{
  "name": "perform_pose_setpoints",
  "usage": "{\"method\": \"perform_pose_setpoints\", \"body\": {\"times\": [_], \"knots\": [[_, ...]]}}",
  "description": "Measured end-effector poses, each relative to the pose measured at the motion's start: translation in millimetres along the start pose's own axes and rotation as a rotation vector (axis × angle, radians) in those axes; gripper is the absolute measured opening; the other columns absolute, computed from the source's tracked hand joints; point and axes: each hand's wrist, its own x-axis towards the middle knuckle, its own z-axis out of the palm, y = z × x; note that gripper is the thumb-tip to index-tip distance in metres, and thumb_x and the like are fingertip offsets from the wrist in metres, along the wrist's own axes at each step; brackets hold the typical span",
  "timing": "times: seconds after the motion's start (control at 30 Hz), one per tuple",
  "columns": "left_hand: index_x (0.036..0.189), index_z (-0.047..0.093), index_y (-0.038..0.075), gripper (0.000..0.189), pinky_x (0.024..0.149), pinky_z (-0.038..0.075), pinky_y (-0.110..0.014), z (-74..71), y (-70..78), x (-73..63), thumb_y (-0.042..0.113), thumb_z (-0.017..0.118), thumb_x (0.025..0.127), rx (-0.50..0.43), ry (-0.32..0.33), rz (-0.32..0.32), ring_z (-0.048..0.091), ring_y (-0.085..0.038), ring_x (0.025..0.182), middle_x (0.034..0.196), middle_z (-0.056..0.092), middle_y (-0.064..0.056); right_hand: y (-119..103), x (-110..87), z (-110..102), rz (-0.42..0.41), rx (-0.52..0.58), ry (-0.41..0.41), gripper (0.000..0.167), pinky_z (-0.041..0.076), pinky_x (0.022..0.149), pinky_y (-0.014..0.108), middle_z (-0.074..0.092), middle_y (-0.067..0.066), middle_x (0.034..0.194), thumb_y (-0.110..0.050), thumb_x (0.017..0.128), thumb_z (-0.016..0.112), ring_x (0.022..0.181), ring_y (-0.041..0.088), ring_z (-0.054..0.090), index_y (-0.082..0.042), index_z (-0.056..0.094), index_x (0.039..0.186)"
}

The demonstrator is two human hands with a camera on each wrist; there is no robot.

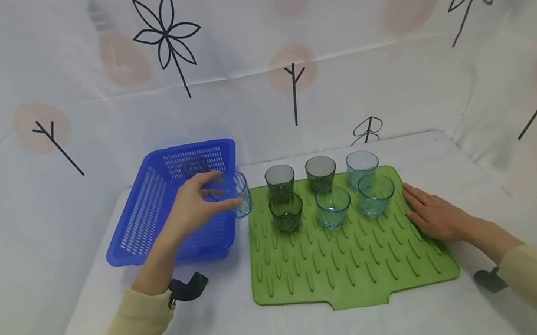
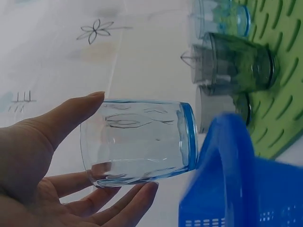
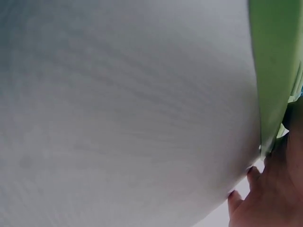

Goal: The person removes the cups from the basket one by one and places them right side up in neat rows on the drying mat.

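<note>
My left hand (image 1: 191,206) grips a clear bluish glass (image 2: 139,142) between thumb and fingers, by the right rim of a blue plastic basket (image 1: 138,238). In the left wrist view the glass lies sideways across the picture, its thick blue base toward the basket and mat. My right hand (image 1: 437,215) rests flat on the right edge of a green ribbed mat (image 1: 351,267). Several glasses stand on the mat's far half, among them a dark grey glass (image 1: 286,212) and a light blue glass (image 1: 377,195). Only part of the right hand shows in the right wrist view.
A dark glass (image 1: 195,166) shows inside the far end of the basket. Basket and mat lie side by side on a white-covered table (image 1: 232,329). Behind them hangs a white patterned cloth (image 1: 234,35).
</note>
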Motion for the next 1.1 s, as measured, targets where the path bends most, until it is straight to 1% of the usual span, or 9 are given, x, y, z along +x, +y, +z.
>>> {"method": "perform_pose_setpoints", "body": {"times": [0.13,0.2,0.33,0.43,0.53,0.67,0.83,0.97,1.1], "knots": [[0.15,0.05,0.009,0.084,0.092,0.059,-0.046,10.4,7.6,-8.0,0.034,0.089,0.08,-0.021,-0.022,0.033,0.064,-0.033,0.122,0.148,0.052,-0.012,0,1.0,-3,-0.026,0.021,0.017,0.063,0.026,0.112,0.071,0.02,0.038,0.16,-0.025,0.11,0.04,0.145,0.056,0.023,0.02,0.024,0.151],[0.149,0.05,0.007,0.083,0.09,0.06,-0.044,14.7,9.8,-11.9,0.032,0.089,0.08,-0.033,-0.034,0.048,0.064,-0.033,0.122,0.147,0.052,-0.013,1,1.9,-4,-0.029,0.017,0.019,0.063,0.026,0.112,0.071,0.02,0.037,0.16,-0.026,0.111,0.039,0.146,0.055,0.023,0.02,0.024,0.151],[0.149,0.051,0.008,0.083,0.089,0.06,-0.042,22.1,13.4,-19.6,0.029,0.09,0.079,-0.043,-0.063,0.054,0.064,-0.032,0.122,0.146,0.054,-0.011,1,3.0,-4,-0.038,0.02,0.034,0.063,0.028,0.111,0.071,0.021,0.035,0.161,-0.028,0.111,0.037,0.146,0.054,0.024,0.018,0.025,0.152],[0.148,0.052,0.009,0.082,0.09,0.06,-0.04,27.1,16.5,-25.4,0.026,0.091,0.078,-0.055,-0.086,0.05,0.063,-0.031,0.123,0.145,0.056,-0.009,-1,2.9,-4,-0.043,0.022,0.036,0.062,0.029,0.11,0.071,0.023,0.036,0.16,-0.027,0.111,0.038,0.145,0.054,0.025,0.019,0.026,0.151],[0.147,0.051,0.005,0.081,0.091,0.06,-0.039,32.6,16.8,-28.8,0.023,0.091,0.079,-0.064,-0.109,0.065,0.063,-0.033,0.123,0.144,0.056,-0.01,-4,2.2,-6,-0.026,0.023,0.017,0.061,0.028,0.111,0.071,0.022,0.038,0.159,-0.023,0.11,0.041,0.145,0.056,0.024,0.02,0.026,0.15],[0.146,0.051,0.002,0.081,0.094,0.058,-0.04,42.8,14.7,-30.5,0.022,0.091,0.078,-0.056,-0.14,0.076,0.063,-0.035,0.123,0.142,0.057,-0.013,-6,2.0,-10,-0.003,0.018,-0.02,0.061,0.024,0.114,0.07,0.018,0.038,0.16,-0.022,0.11,0.04,0.146,0.055,0.021,0.021,0.024,0.151],[0.144,0.053,0.003,0.082,0.097,0.057,-0.041,59.8,13.9,-33.0,0.018,0.094,0.074,-0.062,-0.182,0.055,0.062,-0.035,0.124,0.142,0.056,-0.015,1,3.4,-6,-0.015,0.0,-0.015,0.061,0.024,0.114,0.07,0.018,0.038,0.16,-0.024,0.111,0.037,0.146,0.055,0.021,0.021,0.023,0.151],[0.144,0.053,0.004,0.081,0.094,0.059,-0.039,74.5,12.0,-35.8,0.015,0.093,0.075,-0.072,-0.226,0.06,0.061,-0.037,0.125,0.143,0.054,-0.015,7,5.3,-3,-0.01,-0.006,-0.032,0.063,0.022,0.115,0.07,0.015,0.038,0.161,-0.028,0.112,0.033,0.148,0.055,0.019,0.02,0.02,0.152],[0.144,0.053,0.003,0.08,0.092,0.059,-0.037,88.8,9.5,-38.0,0.015,0.092,0.076,-0.057,-0.269,0.074,0.06,-0.038,0.125,0.145,0.052,-0.015,9,6.4,-1,-0.003,-0.009,-0.05,0.064,0.02,0.116,0.07,0.013,0.037,0.162,-0.029,0.113,0.032,0.148,0.055,0.017,0.02,0.019,0.152]]}}
